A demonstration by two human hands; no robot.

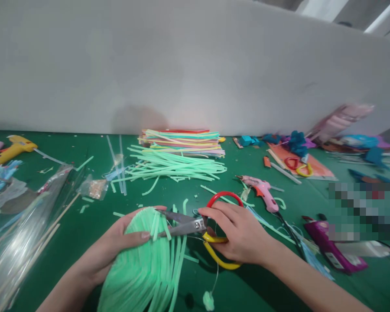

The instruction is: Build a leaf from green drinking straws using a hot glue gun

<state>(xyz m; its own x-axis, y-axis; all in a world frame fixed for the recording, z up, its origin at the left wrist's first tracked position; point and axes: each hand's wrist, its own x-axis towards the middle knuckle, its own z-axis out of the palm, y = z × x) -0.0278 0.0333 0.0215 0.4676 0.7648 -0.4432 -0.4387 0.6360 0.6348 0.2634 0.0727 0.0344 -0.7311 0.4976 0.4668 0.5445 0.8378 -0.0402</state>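
At the bottom centre of the frame the left hand (117, 242) clasps a rolled bundle of green foam strips (143, 268), thumb pressed across its top and fingers wrapped under it. Just right of it, the right hand (237, 234) grips the scissors (195, 225) — fingers through the red and yellow loops, blades nearly closed on the bundle's fringed edge. Lower left lie clear cellophane sleeves (22, 225) with thin wooden sticks. Right of centre rests a pink glue gun (261, 190); a purple packet (331, 249) sits at lower right. Farther back, loose green strips (175, 167) spread before a stack of coloured foam sheets (185, 141) — and a yellow glue gun (13, 147) lies at the upper left of the green table (68, 143).
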